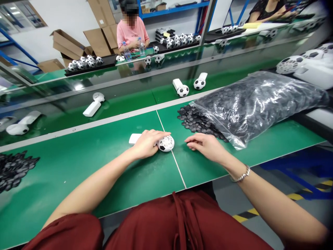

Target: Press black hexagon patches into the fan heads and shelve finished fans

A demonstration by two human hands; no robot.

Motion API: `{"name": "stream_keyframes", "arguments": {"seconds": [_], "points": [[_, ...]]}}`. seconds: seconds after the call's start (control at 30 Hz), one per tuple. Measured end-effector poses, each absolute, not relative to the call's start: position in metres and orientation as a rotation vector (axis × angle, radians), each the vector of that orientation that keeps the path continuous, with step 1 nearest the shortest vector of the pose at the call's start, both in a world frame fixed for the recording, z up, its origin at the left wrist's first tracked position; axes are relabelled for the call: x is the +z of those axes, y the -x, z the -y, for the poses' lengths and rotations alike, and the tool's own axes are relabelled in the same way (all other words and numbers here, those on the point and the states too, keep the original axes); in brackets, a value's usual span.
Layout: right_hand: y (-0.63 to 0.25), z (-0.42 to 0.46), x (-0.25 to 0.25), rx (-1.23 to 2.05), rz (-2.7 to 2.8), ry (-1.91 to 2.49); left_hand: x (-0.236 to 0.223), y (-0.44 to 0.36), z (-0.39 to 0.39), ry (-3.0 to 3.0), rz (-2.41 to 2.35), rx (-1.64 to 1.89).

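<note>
While your left hand [147, 144] lies over a white gadget [167, 142], its thumb and fingers close about the neck between handle and ball-shaped head. The gadget lies on the green table [145, 184] before you, its handle toward 9 o'clock; a black patch [162, 148] marks the head's near side at about 7 o'clock. Taking this gadget as the clock's centre, your right hand [205, 147] is at 3 o'clock, apart from it, thumb and fingertips drawn nearly together; a dark edge shows there, but whether you pinch anything you cannot tell from this view. A bracelet [241, 174] circles your right wrist. At 2 o'clock, a pile of black pieces [200, 121] spreads from the mouth of a clear bag [257, 100] filled with more. A second pile [15, 170] lies between 8 and 9 o'clock. Beyond a pale rail [114, 118], the green belt [140, 97] carries a patterned gadget [199, 82] at 1 o'clock, another [182, 89] just beside it, and a plain one [92, 108] at 10 o'clock. Farther off, between 11 and 12 o'clock, a co-worker [133, 33] in pink sits near a tray of football-patterned balls [179, 41].
</note>
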State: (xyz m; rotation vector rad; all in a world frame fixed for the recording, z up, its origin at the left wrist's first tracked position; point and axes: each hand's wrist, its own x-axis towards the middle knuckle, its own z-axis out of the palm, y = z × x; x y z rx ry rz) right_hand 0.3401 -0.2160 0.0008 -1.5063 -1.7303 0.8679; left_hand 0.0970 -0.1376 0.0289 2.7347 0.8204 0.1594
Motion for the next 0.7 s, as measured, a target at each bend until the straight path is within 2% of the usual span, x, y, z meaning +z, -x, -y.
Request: {"name": "stream_keyframes", "arguments": {"seconds": [0.07,0.17,0.3,0.53,0.7], "points": [[-0.328,0.220,0.003,0.952,1.701,1.404,0.029,-0.098,0.140,-2.734,-0.822,0.182],[-0.314,0.221,0.004,0.909,1.672,1.362,0.029,-0.098,0.145,-2.731,-0.866,0.232],[-0.308,0.218,0.006,0.708,1.784,1.341,0.029,-0.096,0.151,-2.696,-0.938,0.239],[-0.300,0.217,0.010,0.431,2.226,0.975,0.031,-0.090,0.151,-2.664,-0.917,0.185],[-0.291,0.214,0.006,0.245,2.331,0.874,0.032,-0.096,0.162,-2.581,-1.013,0.236]]}}
